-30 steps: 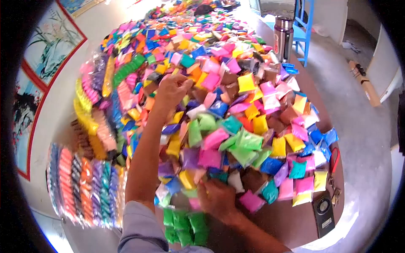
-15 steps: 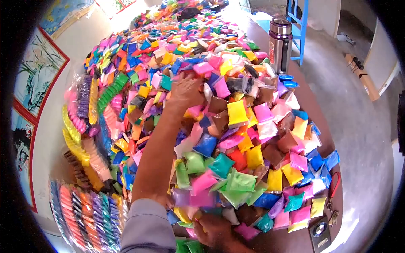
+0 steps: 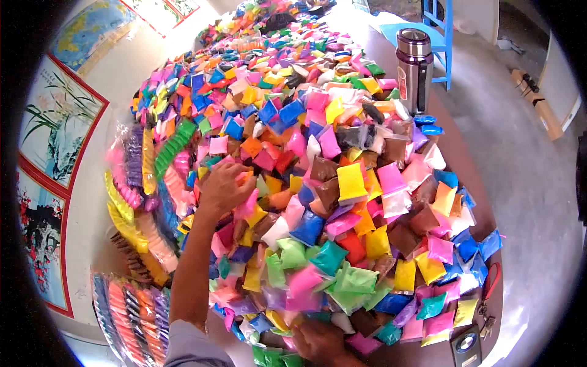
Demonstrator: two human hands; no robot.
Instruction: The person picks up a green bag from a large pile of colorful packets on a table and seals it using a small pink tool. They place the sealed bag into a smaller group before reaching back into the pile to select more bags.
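Small clear bags of coloured clay-like material lie in a deep pile (image 3: 342, 196) on the table. My left hand (image 3: 226, 186) reaches into the pile's left-middle part, its fingers curled round an orange packet (image 3: 246, 177) that shows at the fingertips. A pink packet (image 3: 247, 205) lies just under that hand. Low at the pile's near edge is my right hand (image 3: 318, 341), fingers closed; whatever they grip is hidden. Just above it sits a blurred pink packet (image 3: 304, 290), and green packets (image 3: 269, 355) lie to its left.
Bundled strips of packets (image 3: 131, 312) line the left side. A steel flask (image 3: 414, 70) stands at the table's right edge (image 3: 474, 183). Keys (image 3: 487, 321) and a small dark device with a round dial (image 3: 466, 345) lie near right. Behind stands a blue chair (image 3: 437, 40).
My left hand has drawn back toward me and to the left across the pile. Blue packets now show near where it was. My right hand stays about the same, while the view has shifted slightly.
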